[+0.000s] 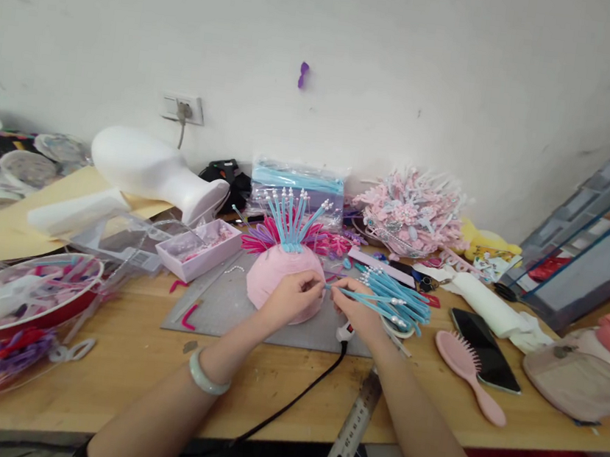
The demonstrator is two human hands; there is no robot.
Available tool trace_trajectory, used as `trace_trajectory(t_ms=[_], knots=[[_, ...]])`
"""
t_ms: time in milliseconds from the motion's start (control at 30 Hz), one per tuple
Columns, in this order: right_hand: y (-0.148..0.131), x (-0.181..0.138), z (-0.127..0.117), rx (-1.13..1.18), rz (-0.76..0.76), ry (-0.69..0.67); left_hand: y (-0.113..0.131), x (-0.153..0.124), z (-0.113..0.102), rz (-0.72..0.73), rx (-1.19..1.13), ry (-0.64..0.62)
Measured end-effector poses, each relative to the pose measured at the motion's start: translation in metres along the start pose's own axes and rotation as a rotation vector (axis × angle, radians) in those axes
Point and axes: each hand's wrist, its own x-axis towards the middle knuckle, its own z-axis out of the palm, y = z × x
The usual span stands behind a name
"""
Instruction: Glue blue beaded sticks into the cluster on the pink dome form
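Note:
In front of me a pink dome-shaped base (pixel 260 282) rests on a grey cutting mat (pixel 202 294). Upright blue pipe-cleaner stems (pixel 292 219) tipped with white beads rise from it, with pink and purple loops (pixel 259 236) fanned behind. My left hand (pixel 297 293) is before the dome's right side, its fingers pinched at the end of a blue pipe-cleaner stem (pixel 368 296). My right hand (pixel 353 310) pinches that same stem, whose beaded end points right. Beneath and beyond it lies a bundle of similar blue beaded stems (pixel 410 301).
A lilac box (pixel 189 262), white mannequin head (pixel 140 164) and red basin (pixel 39 314) stand left. Pink floral headpiece (pixel 407 211) is at the back. Hairbrush (pixel 466 363), phone (pixel 489 355) and bag (pixel 582 370) lie right. A steel ruler (pixel 351 434) overhangs the front edge near a black cord (pixel 295 398).

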Motion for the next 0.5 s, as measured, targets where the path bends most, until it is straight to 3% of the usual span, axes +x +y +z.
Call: trace_trajectory(t_ms=[500], knots=[[0.0006,0.0016,-0.0003,-0.143,-0.069,0.048,-0.0016,-0.0038,0.0046,0.001,0.132,0.035]])
